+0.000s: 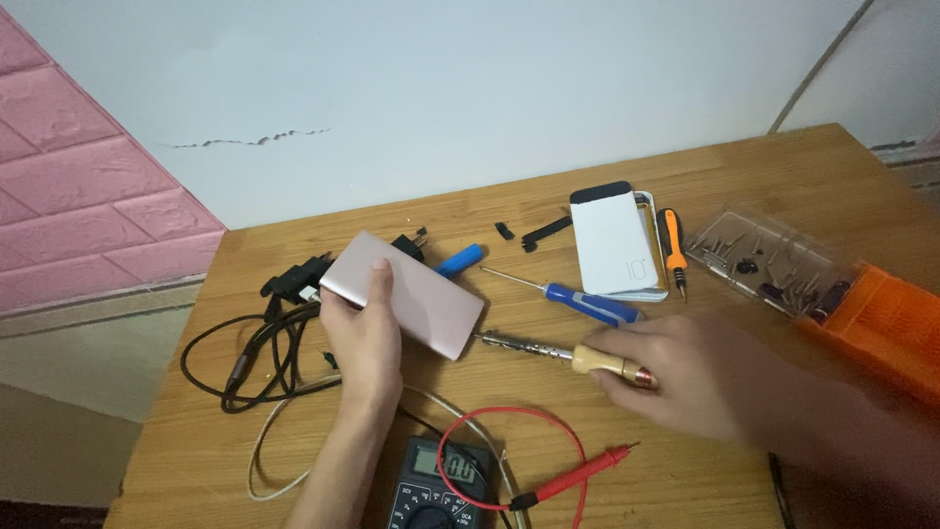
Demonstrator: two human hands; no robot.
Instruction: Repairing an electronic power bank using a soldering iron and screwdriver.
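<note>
1. Hands: the left hand (360, 328) grips a pinkish metal power bank (403, 294), thumb on top, raised at a tilt over the counter (774, 171).
2. The right hand (685, 372) is closed round a soldering iron (568, 355) by its wooden handle, tip touching the power bank's 4 o'clock corner.
3. A blue screwdriver (578, 299) lies just at 12 o'clock of the iron.
4. A multimeter (436, 485) sits at 6 o'clock, with its red probe lead (578, 477) looped beside it.
5. A white power bank (615, 243) lies at 1 o'clock.
</note>
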